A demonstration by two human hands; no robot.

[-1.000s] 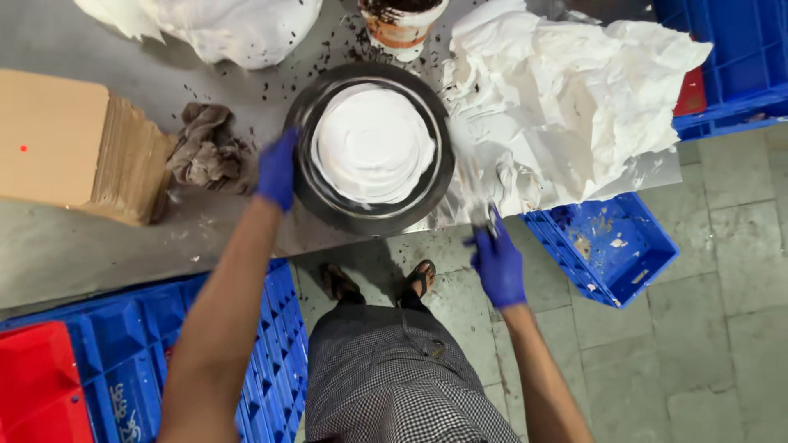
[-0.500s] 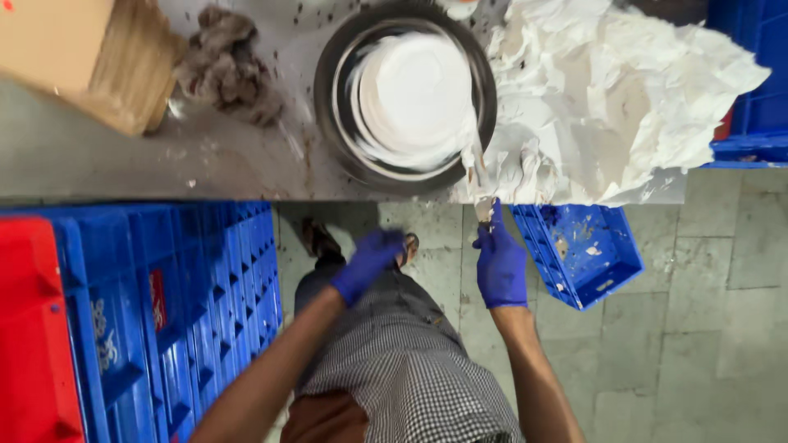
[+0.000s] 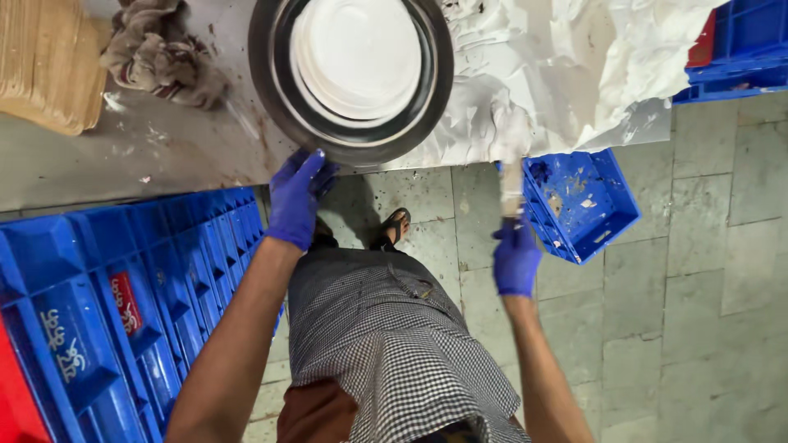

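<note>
A round dark metal pan holding a white disc of dough sits on the grey counter near its front edge. My left hand, in a blue glove, touches the pan's near rim with fingers spread. My right hand, also gloved in blue, grips a blurred pale tool that points up toward the crumpled white paper beside the pan.
A brown rag and a stack of tan boards lie on the counter's left. Blue crates stand on the left, a small blue crate on the tiled floor at right, more blue crates at top right.
My left hand rose from below the counter edge back to the pan's rim. My right hand dropped lower with the tool. The view shifted toward the floor.
</note>
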